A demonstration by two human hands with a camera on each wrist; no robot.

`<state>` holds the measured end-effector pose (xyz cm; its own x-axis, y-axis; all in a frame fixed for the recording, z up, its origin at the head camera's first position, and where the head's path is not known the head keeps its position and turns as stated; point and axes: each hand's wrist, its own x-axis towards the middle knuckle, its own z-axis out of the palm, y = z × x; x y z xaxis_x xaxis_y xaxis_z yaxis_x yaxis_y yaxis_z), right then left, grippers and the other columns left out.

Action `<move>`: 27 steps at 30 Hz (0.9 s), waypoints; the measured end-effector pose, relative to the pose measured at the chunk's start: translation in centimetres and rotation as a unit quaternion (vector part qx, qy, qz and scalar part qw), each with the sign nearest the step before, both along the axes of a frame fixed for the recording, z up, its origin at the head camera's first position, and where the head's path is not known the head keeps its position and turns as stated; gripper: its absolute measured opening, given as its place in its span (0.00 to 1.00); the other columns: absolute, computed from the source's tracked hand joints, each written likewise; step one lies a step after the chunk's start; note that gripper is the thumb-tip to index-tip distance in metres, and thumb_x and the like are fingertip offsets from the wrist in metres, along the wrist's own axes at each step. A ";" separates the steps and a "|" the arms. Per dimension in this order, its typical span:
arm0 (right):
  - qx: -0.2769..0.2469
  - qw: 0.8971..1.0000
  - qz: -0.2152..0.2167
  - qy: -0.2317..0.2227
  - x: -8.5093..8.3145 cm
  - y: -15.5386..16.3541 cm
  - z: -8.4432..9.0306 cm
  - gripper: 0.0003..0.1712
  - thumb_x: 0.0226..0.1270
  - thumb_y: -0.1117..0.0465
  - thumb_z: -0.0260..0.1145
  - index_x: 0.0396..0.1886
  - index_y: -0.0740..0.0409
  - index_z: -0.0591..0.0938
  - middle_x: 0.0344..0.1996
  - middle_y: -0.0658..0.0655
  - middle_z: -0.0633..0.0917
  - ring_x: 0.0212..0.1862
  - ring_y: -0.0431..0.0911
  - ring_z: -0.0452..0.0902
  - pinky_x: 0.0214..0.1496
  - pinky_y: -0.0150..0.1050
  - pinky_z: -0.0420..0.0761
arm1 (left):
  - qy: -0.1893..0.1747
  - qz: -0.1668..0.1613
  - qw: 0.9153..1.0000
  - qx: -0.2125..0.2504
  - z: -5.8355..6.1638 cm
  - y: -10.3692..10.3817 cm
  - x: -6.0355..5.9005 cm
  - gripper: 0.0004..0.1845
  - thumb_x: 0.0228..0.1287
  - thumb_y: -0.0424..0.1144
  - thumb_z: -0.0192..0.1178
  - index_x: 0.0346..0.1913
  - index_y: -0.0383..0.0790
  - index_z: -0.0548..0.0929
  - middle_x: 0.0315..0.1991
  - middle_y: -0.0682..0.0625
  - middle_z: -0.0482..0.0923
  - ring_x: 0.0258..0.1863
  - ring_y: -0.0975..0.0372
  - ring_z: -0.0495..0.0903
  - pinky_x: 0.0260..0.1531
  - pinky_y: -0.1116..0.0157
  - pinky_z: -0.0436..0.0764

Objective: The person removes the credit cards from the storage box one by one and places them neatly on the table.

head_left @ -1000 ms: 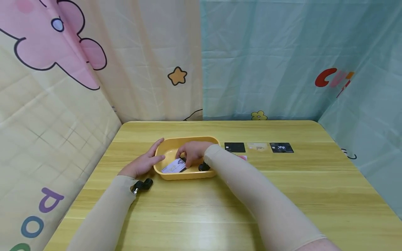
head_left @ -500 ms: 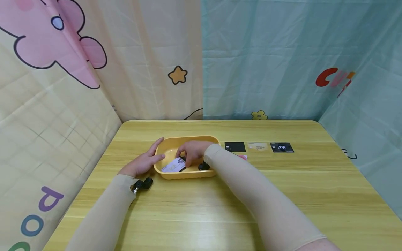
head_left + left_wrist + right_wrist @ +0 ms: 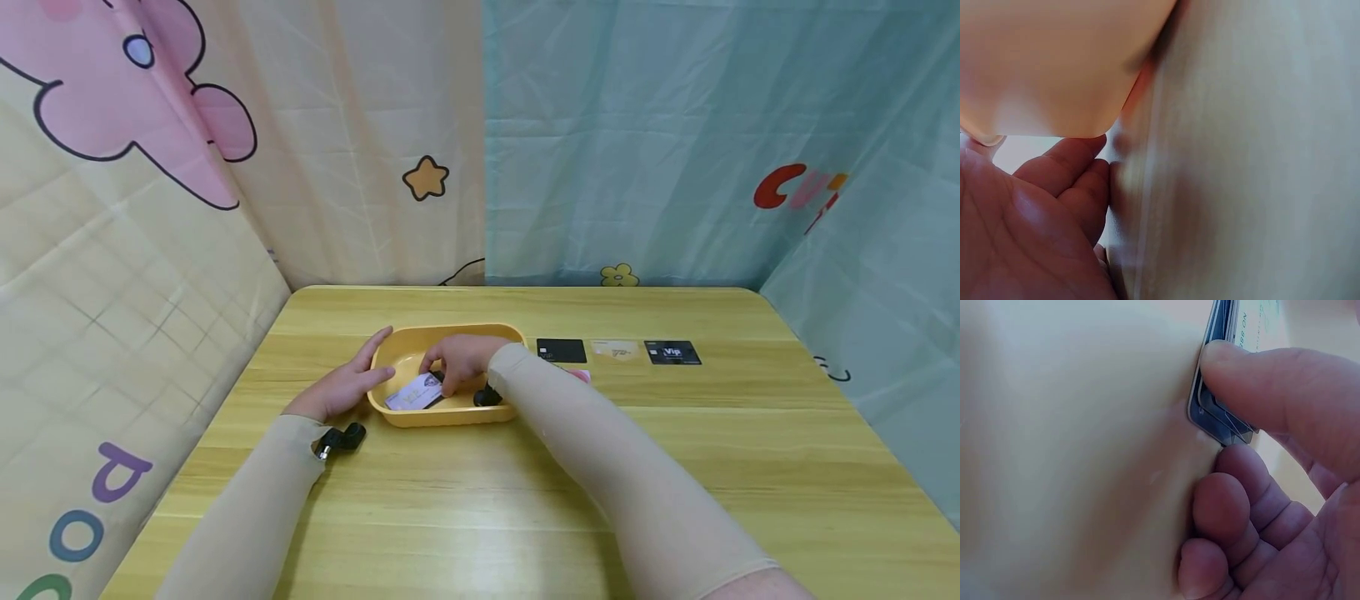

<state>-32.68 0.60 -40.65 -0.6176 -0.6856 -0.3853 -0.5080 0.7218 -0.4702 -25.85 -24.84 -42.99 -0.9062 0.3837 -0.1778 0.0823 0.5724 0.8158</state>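
A yellow tray (image 3: 450, 416) stands on the wooden table (image 3: 525, 500). My left hand (image 3: 351, 385) rests flat against the tray's left outer wall, fingers straight; the left wrist view shows the palm (image 3: 1047, 212) beside the tray's wall (image 3: 1054, 62). My right hand (image 3: 459, 360) reaches into the tray. In the right wrist view its thumb (image 3: 1260, 387) presses on the edge of a small stack of cards (image 3: 1219, 422), with the other fingers curled under the stack's corner. A white printed card (image 3: 414, 392) tops the stack, with dark cards beneath.
Three cards lie in a row right of the tray: a black one (image 3: 561, 351), a tan one (image 3: 615, 351) and a black VIP card (image 3: 672, 352). A pink card (image 3: 580, 376) peeks out behind my right forearm. Curtains wall the table on three sides.
The white card has shifted slightly up and back under my right fingers. My left hand has stayed against the tray.
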 end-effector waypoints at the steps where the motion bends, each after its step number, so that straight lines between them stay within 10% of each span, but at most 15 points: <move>1: -0.001 1.000 -0.001 -0.001 0.0 0.0 0.0 0.28 0.60 0.63 0.80 0.59 0.36 0.86 0.42 0.51 0.83 0.42 0.46 0.76 0.44 0.36 0.75 | 0.000 -0.001 1.000 -0.001 0.0 0.0 0.0 0.42 0.83 0.53 0.49 0.86 0.65 0.35 0.88 0.41 0.31 0.85 0.35 0.37 0.77 0.28 0.42; 27: -0.001 1.000 0.003 0.003 0.1 0.1 0.3 0.31 0.60 0.64 0.78 0.63 0.40 0.85 0.40 0.51 0.82 0.40 0.45 0.75 0.39 0.34 0.74 | 0.015 -0.003 1.000 -0.011 0.1 0.3 0.1 0.41 0.84 0.52 0.47 0.87 0.58 0.36 0.87 0.40 0.32 0.84 0.34 0.39 0.77 0.28 0.45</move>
<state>-32.54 0.71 -40.36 -0.6156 -0.6902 -0.3803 -0.5147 0.7176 -0.4692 -25.74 -24.58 -42.87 -0.9089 0.3854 -0.1595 0.1091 0.5888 0.8008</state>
